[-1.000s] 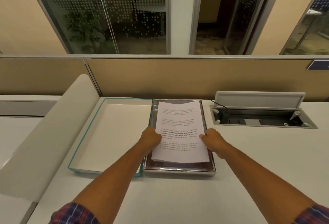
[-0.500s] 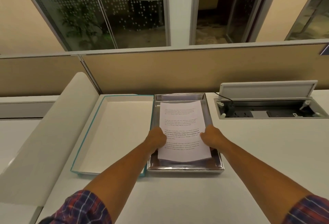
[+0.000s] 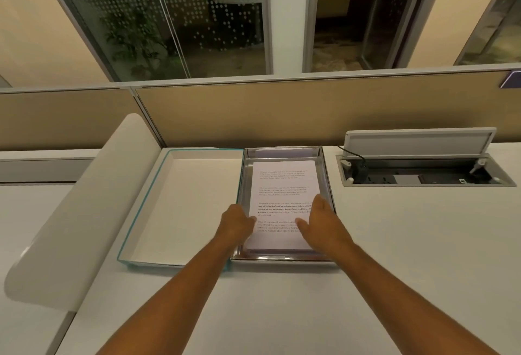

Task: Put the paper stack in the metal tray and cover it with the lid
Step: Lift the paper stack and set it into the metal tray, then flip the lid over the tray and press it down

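Note:
A stack of white printed paper (image 3: 283, 185) lies flat inside the shiny metal tray (image 3: 328, 177) at the back middle of the white desk. Directly left of the tray, touching it, sits the lid (image 3: 183, 202), white with a teal rim and turned hollow side up. My left hand (image 3: 235, 222) is curled at the stack's left edge, thumb on the top sheet. My right hand (image 3: 321, 225) rests spread over the stack's lower right part, fingers apart, hiding some of the text.
A recessed power socket box (image 3: 423, 178) with its grey flap raised and a black cable plugged in lies right of the tray. A tan partition (image 3: 282, 114) closes off the back of the desk. A curved white divider (image 3: 84, 208) borders the left side.
The stack has settled down into the tray. My right hand has let go of the stack's right edge and moved onto the top sheet, fingers spread. My left hand stays at the left edge.

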Demonstrator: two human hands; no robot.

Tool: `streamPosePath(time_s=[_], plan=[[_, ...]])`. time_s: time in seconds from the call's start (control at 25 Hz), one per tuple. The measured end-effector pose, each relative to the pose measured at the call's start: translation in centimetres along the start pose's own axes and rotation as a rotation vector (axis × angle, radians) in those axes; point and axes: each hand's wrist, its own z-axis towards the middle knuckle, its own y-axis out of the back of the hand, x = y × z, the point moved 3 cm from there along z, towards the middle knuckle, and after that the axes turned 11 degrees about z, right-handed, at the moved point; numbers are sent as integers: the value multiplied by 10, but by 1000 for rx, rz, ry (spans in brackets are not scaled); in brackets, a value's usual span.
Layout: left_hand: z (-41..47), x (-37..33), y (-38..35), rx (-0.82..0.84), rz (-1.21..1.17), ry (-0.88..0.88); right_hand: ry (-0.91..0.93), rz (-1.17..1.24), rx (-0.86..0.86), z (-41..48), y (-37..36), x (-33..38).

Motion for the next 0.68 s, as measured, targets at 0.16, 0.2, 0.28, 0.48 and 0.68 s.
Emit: streamPosePath(time_s=[0.16, 0.2, 0.28, 0.48, 0.68], plan=[[-43, 35, 28, -494, -279, -41, 144, -140, 49, -39, -25, -12], [-53, 49, 34, -609, -333, -33, 145, -179, 78, -46, -34, -16], [-65, 78, 39, -741, -360, 44, 155, -294, 101, -55, -49, -25], [-63, 140, 28, -630, -312, 447, 161, -460, 169, -63, -66, -41], [-58, 163, 18, -487, -318, 614, 177, -524, 167, -64, -72, -46]])
